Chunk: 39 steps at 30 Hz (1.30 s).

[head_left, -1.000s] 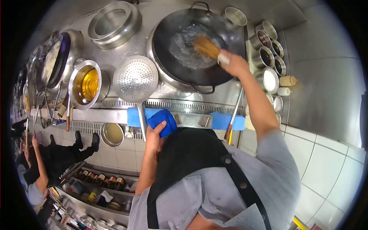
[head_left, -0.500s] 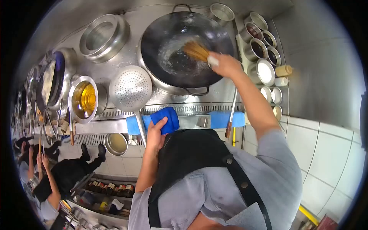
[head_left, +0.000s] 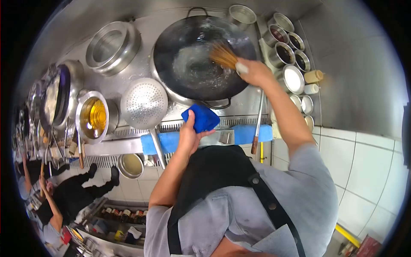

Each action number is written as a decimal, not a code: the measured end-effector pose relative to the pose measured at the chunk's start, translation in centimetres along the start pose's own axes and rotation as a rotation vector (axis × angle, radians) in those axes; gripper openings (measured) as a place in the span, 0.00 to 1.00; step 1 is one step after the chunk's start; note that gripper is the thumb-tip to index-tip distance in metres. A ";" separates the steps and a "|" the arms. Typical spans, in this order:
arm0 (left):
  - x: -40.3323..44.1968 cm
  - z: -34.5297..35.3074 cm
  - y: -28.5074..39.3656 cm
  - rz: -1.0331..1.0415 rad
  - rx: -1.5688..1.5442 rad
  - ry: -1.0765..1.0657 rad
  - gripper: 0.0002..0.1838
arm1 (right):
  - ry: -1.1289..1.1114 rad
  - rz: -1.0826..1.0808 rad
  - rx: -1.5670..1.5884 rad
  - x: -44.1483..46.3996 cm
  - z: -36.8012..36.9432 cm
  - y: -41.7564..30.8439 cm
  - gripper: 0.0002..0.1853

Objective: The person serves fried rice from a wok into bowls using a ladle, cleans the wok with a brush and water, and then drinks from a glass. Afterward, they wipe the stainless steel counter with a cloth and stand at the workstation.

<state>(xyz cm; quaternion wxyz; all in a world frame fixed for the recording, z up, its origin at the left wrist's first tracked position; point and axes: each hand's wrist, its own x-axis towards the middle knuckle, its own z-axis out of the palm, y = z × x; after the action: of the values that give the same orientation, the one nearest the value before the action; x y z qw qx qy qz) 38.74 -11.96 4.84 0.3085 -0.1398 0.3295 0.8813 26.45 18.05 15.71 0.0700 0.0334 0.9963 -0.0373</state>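
A bamboo wok brush [head_left: 224, 55] is gripped at its pale-bound handle by my right hand [head_left: 257, 73]. Its bristles are inside the black wok [head_left: 171, 81], over a swirl of wet, foamy liquid on the bottom. My left hand [head_left: 191, 136] holds a folded blue cloth [head_left: 201, 118] between thumb and fingers, close to the wok's near handle [head_left: 218, 103]. Whether the cloth touches that handle I cannot tell. Left of the wok, a perforated skimmer [head_left: 144, 104] lies with its handle towards me.
A bowl of yellow oil [head_left: 95, 118] and stacked metal rings [head_left: 107, 45] stand left. Seasoning pots [head_left: 282, 53] and squeeze bottles [head_left: 314, 76] line the right side. A ladle handle [head_left: 257, 128] juts over the front edge. Co-workers [head_left: 64, 192] stand at far left.
My left hand has moved up and right with the blue cloth, nearer the wok's handle. The brush has shifted slightly to the right inside the wok.
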 end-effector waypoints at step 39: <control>9.5 0.0 -1.5 -0.003 0.211 0.142 0.11 | 0.296 0.347 0.592 -26.3 23.6 4.3 0.40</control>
<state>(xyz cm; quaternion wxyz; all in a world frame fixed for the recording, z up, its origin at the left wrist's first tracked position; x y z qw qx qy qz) 32.35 -6.80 -0.20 0.2988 -0.1691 0.4410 0.8292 55.98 18.84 -4.19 -0.0825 0.2256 0.9212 -0.3060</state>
